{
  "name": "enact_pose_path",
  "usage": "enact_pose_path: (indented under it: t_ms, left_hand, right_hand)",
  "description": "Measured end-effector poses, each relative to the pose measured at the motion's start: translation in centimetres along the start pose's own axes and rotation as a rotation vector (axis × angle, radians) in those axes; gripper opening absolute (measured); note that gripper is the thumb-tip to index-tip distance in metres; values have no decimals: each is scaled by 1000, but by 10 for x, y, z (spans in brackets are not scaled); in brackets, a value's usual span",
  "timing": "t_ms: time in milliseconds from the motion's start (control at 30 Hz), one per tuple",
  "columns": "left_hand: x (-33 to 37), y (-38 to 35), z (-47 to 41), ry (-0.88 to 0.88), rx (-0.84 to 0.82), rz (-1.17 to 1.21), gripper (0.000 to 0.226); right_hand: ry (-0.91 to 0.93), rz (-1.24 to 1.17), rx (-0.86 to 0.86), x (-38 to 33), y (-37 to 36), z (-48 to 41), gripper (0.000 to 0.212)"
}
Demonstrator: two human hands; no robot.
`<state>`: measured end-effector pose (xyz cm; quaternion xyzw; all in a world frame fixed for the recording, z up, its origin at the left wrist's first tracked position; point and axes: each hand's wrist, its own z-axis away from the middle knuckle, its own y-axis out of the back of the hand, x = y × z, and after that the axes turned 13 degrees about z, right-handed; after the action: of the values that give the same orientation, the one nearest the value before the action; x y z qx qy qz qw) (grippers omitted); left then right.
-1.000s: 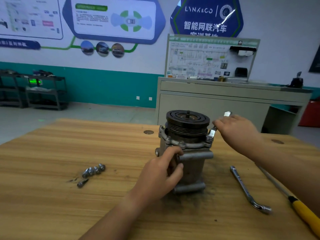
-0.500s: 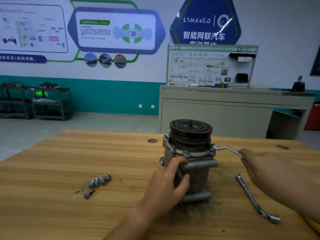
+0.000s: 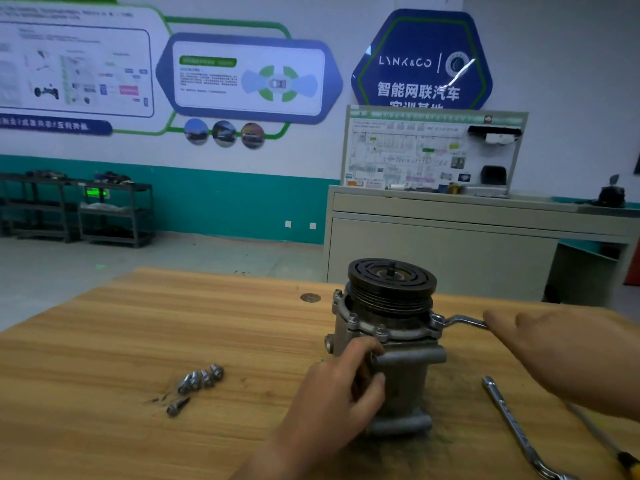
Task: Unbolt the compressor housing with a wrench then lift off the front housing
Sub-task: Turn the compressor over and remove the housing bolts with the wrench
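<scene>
The grey compressor (image 3: 407, 379) stands upright on the wooden table (image 3: 138, 341) with its black pulley (image 3: 391, 285) on top. My left hand (image 3: 332, 403) grips the compressor body from the near left side. A silver wrench (image 3: 460, 320) sits on a bolt at the right edge of the housing flange, and its handle points right. My right hand (image 3: 561, 355) lies flat with straight fingers, whose tips press against the far end of the wrench handle. More bolts show along the front of the flange (image 3: 381, 330).
Several loose bolts (image 3: 201, 379) lie on the table left of the compressor. A second wrench (image 3: 512, 424) lies to its right, and a yellow-handled screwdriver (image 3: 627, 459) sits at the lower right corner. A grey cabinet (image 3: 450, 244) stands beyond the table's far edge.
The wrench handle swung from the far right round toward me and now points right. My right hand slid from near the wrench head to the handle's end. The camera tilted up.
</scene>
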<state>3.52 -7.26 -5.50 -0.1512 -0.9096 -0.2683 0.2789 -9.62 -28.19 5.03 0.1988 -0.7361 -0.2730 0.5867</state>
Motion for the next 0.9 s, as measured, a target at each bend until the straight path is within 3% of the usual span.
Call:
enact_pose_path:
  t_ms: [100,367,433,567,667,700,767,900]
  left_hand:
    - [1,3,-1,-37,9,-21,26]
    - [1,3,-3,-28,-27,-33,27]
    - [1,2,-3,-28,-23,-18,27]
    - [-2,-1,-1,-14,-12,-2,28]
    - [-4,-2,0,-9,-19,-14,29]
    - [-4,-3,0,-10,-18,-13,29]
    - [-3,-2,-1,-5,-22,-5,28]
    - [-1,-2,-1,-3,-23,8,26]
  right_hand:
    - [3,145,55,15,-14,-31,57]
    - [-56,267,219,5,-36,-79,49]
    - [-167,66,291,10,-39,-70,46]
    - [-457,-635,604,24,-45,-39,22]
    - [-426,-1089,395,19,-42,-15,20]
    - [-381,-1115,316,15,-40,-8,21]
    - [-252,-1001,234,4,-26,5,30]
    - [-165,-801,163,-8,-8,11,66]
